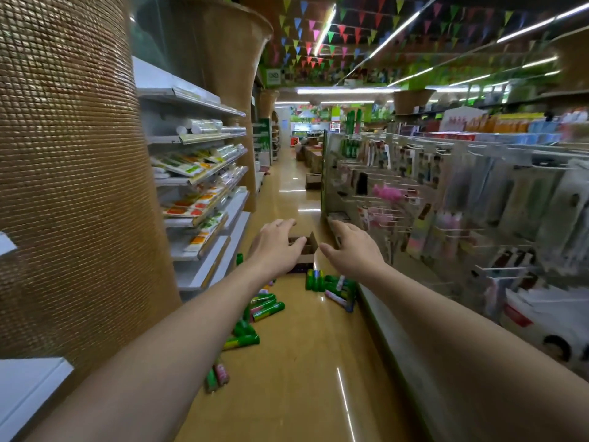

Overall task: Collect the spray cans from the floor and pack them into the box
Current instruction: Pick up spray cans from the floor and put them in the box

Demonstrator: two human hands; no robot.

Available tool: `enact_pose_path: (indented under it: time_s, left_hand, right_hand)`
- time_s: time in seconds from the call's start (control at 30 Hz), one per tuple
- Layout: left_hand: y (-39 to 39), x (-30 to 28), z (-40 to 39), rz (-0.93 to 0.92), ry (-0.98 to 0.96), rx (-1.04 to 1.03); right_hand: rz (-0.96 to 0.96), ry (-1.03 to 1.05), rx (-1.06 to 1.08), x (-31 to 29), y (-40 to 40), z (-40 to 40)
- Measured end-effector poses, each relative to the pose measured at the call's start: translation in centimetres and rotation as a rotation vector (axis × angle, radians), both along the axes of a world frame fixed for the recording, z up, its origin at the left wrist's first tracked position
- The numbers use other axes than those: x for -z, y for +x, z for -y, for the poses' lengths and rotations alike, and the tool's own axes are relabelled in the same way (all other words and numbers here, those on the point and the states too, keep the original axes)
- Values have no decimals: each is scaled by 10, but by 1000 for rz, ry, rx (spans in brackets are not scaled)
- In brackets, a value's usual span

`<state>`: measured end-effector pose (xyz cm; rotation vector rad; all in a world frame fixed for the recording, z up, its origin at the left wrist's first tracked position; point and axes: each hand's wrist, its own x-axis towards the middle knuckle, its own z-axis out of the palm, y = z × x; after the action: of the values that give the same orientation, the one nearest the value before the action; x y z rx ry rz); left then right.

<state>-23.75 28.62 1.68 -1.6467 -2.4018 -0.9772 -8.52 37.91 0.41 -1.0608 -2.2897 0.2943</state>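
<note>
Down the shop aisle sits the small open brown cardboard box (306, 250) on the glossy tan floor (306, 362), top flaps up, its dark inside partly hidden behind the left hand; what it holds cannot be told from here. Both bare arms reach out toward it. The left hand (276, 242) is in front of the box's left side, palm down, fingers spread and loosely extended, gripping nothing; whether the fingertips actually touch the cardboard is unclear. The right hand (352, 245) is just to the right of the box, palm down too, thumb stretched toward the box's near corner, fingers open and empty.

Now the cans. A cluster of green cylindrical spray cans (315, 280) stands upright just in front of the box, with more green and pink-labelled cans (341, 290) lying tumbled beside them against the base of the right-hand rack. To the left, green cans with pink labels (266, 307) lie on their sides under the left forearm, another pair of green cans (242, 341) nearer, and two more (217, 376) closest to the camera. One green can (239, 259) stands by the foot of the white metal shelving (210, 224) on the left, which carries flat packaged goods. On the right, a white wire hook rack (446, 199) hangs with small packets.
</note>
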Motion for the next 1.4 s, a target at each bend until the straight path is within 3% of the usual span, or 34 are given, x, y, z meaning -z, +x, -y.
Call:
enact_pose_path:
  time_s: [0.27,0.63,0.87,1.1,1.4]
  left_hand:
    - [-60,21,-133,-2,8,-23]
    - [-128,-4,-347,25,26,-67]
    - [-190,6,-453,40,21,-84]
    - [-293,30,-584,24,17,-51]
    - [-451,-3,-764,24,37,-5]
  right_hand:
    - [1,-20,-12,30,-63,-139]
    - [6,-25,-46,-5,-137,-362]
    - [-2,-49,-46,10,-200,-468]
    - [10,-40,-49,27,-301,-589]
    - [-32,-36,3,-3,-451,-757]
